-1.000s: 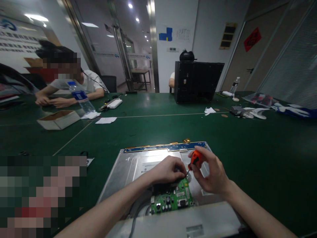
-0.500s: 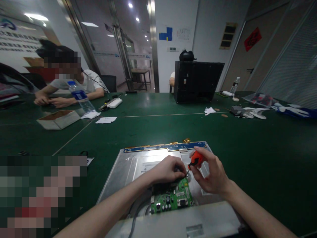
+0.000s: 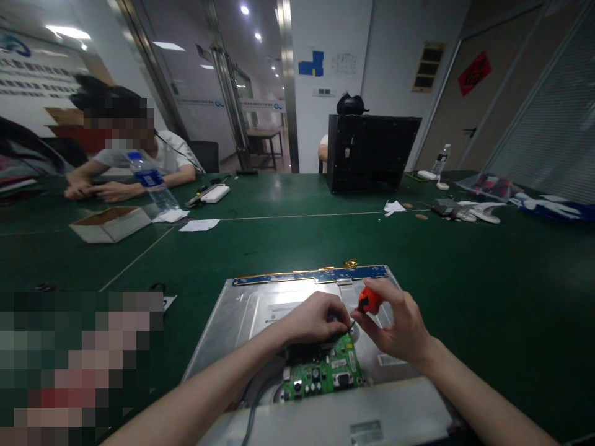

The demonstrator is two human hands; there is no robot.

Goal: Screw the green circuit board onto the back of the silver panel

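A bare metal display panel (image 3: 232, 316) lies on the table in front of me, with a green circuit board (image 3: 320, 375) on its back. In my right hand (image 3: 402, 325) is a screwdriver (image 3: 370, 300) with an orange and black handle, pinched between thumb and fingers. Its shaft slants down to the board's upper right corner. My left hand (image 3: 320, 319) rests over the board's top edge, fingers curled close to the screwdriver's tip. Whatever those fingers grip is hidden. A blue strip board (image 3: 307, 275) runs along the panel's far edge.
A grey cable (image 3: 253, 409) crosses the panel's near left part. Farther off are an open box (image 3: 110, 225), a water bottle (image 3: 153, 183), papers (image 3: 199, 225) and a black monitor (image 3: 372, 152). Gloves (image 3: 478, 210) lie at the right. Another person (image 3: 153, 155) sits at the far left.
The screwdriver's handle has turned a little in my right hand, and those fingers have shifted slightly. My left hand has stayed in place.
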